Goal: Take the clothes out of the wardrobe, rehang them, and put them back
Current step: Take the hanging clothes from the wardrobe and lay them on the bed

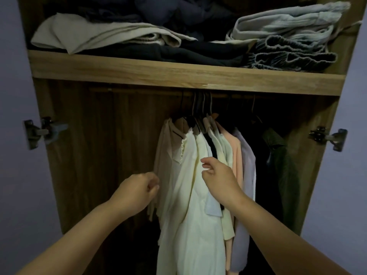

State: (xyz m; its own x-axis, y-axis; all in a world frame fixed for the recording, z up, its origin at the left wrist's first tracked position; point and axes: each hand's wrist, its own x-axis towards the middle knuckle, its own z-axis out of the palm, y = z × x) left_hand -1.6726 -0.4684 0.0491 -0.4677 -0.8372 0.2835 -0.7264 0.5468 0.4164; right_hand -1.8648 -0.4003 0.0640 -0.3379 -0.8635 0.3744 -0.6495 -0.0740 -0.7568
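Several garments hang close together on dark hangers (pixel 200 108) from a rail in the open wooden wardrobe (pixel 178 74): a beige top, cream and white tops (pixel 188 195), a peach one (pixel 236 155), a lilac one (pixel 248 165) and a dark green shirt (pixel 282 165). My left hand (pixel 139 191) hovers just left of the beige top with fingers loosely curled, holding nothing. My right hand (pixel 216 175) is in front of the cream tops, fingers loosely curled near the fabric; no grip shows.
The shelf above holds folded clothes: beige (pixel 95 34), dark (pixel 178 50) and pale blue with grey (pixel 288 36). The wardrobe's left half (pixel 99 145) holds no hanging clothes. Door hinges (pixel 37 132) (pixel 327 137) sit at both sides, with lilac walls beyond.
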